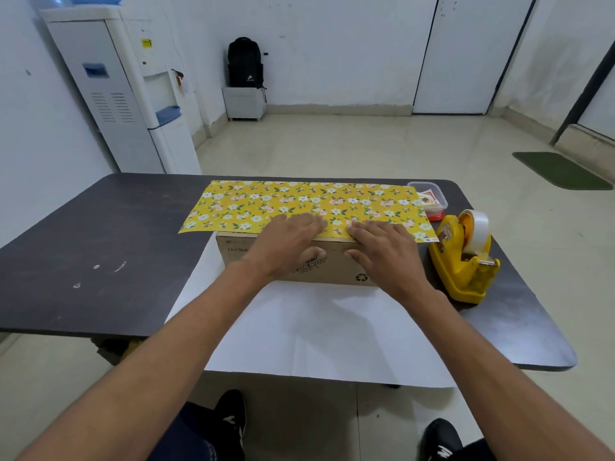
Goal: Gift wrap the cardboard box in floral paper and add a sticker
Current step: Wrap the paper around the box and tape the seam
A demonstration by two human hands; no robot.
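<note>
Cardboard box is set on the dark table, long side toward the person, right of table centre; it is seated on the floral paper, whose white underside is spread from under the box to past the near table edge; the yellow printed side is folded over the box top from the far side, free edge laid along the top front edge; the box front face is left uncovered, with black print and a recycling mark seen on it. Left hand is laid flat on the paper at that edge, fingers straight and together, thumb dropped onto the front face; nothing is gripped, the paper is only pressed down. Right hand is placed the same way just beside it, fingertips near the left's but apart, thumb on the front face; nothing is held there either. Yellow tape dispenser with a clear roll is stood just right of the box, near the right hand, not touched; a clear plastic container is seen behind it by the paper's far right corner; printed cards or stickers are seen inside, which of the two cannot be told. Water dispenser is seen far left, black backpack on a white cabinet at the back wall, green mat on the floor at right.
</note>
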